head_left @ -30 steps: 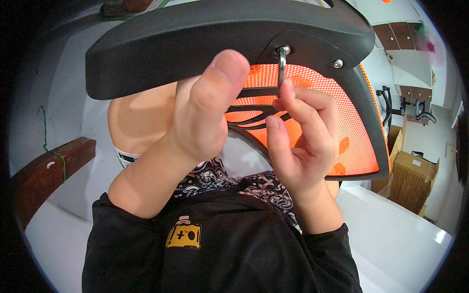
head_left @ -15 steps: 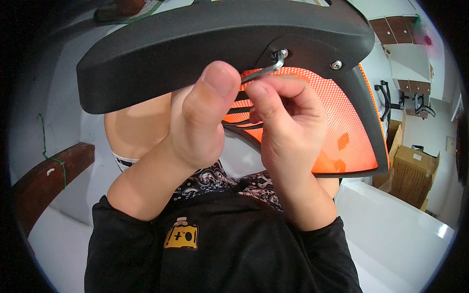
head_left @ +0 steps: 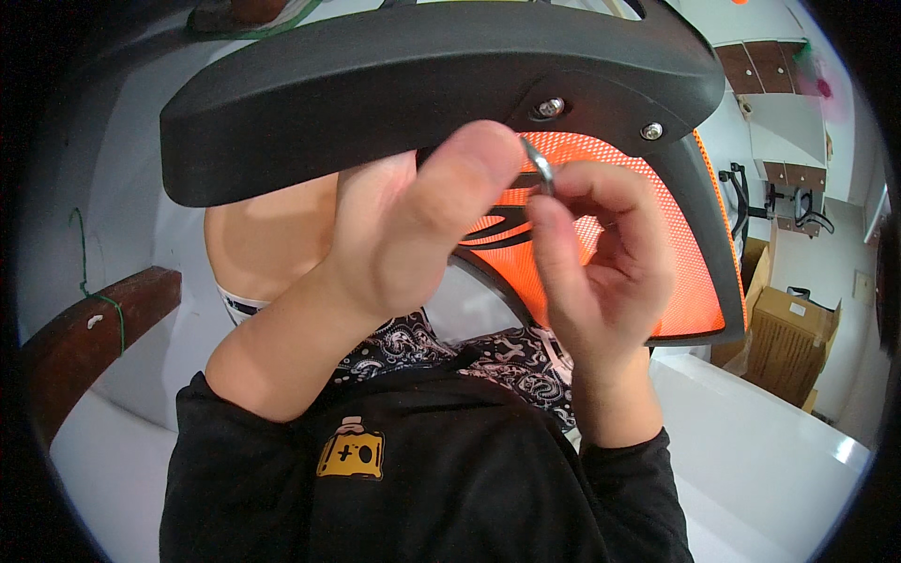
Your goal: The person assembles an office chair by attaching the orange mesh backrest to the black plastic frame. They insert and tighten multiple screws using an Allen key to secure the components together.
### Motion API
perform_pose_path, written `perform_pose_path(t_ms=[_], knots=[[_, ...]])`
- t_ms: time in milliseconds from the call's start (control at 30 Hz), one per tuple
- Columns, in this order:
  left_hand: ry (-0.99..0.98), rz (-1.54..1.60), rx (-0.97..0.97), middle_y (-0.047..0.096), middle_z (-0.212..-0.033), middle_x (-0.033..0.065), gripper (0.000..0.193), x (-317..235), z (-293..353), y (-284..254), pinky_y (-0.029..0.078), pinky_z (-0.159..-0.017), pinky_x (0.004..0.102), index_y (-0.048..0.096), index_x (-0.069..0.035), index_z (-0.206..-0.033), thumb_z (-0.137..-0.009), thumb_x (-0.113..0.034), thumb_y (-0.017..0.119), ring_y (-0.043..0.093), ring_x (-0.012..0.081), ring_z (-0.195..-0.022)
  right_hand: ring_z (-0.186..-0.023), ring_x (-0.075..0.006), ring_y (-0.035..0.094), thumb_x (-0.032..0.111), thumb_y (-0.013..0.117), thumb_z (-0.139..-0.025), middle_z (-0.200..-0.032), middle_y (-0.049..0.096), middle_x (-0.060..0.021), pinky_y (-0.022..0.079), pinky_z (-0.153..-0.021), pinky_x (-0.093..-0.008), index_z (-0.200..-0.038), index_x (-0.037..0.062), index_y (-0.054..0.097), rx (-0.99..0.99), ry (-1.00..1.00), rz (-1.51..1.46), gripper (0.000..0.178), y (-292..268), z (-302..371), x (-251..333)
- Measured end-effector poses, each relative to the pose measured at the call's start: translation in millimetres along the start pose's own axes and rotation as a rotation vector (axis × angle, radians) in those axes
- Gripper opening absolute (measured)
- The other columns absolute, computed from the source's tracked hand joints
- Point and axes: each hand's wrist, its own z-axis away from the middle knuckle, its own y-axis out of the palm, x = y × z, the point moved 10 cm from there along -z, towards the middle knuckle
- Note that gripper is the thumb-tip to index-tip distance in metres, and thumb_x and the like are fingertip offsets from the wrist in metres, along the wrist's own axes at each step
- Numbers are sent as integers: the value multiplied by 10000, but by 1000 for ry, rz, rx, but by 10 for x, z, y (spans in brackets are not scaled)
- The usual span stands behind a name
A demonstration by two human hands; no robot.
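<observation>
A bent metal hex key spans the small gap between my hands, away from the screws. My left hand is closed, its thumb over one end of the key; its other fingers are mostly hidden. At the key's other end, my right hand pinches it between thumb and forefinger, the remaining fingers curled. Above them lies a black chair armrest, joined to a backrest frame with orange mesh. Two screw heads show on the armrest: a left screw, sitting in a recess, and a right screw.
A curved dark wooden piece with green string stands at the left. Cardboard boxes are at the right, beyond a white surface. Brown-and-white cabinets line the far right.
The hex key has come away from the left screw and now points differently. My right hand has moved right and slightly down; my left thumb has shifted right. The armrest has shifted slightly.
</observation>
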Motion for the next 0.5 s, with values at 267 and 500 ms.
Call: perform_pose_path(t_ms=[267,500], knots=[[12,-101,-39,674,-993,74,245,-16,-38,93,505,-793,256,637,27,-1048,-850,-107,688,628,118,-904,-772,-139,539,-74,714,-713,-874,552,-51,437,-670,-231,-926,23,703,-79,-365,342,234,-225,-159,305],[-87,-234,-68,684,-989,70,265,43,-35,38,503,-788,248,651,16,-1052,-854,-150,707,635,116,-898,-758,-134,530,-55,731,-691,-860,544,-34,422,-646,-232,-891,45,717,-47,-368,425,224,-229,-226,348]])
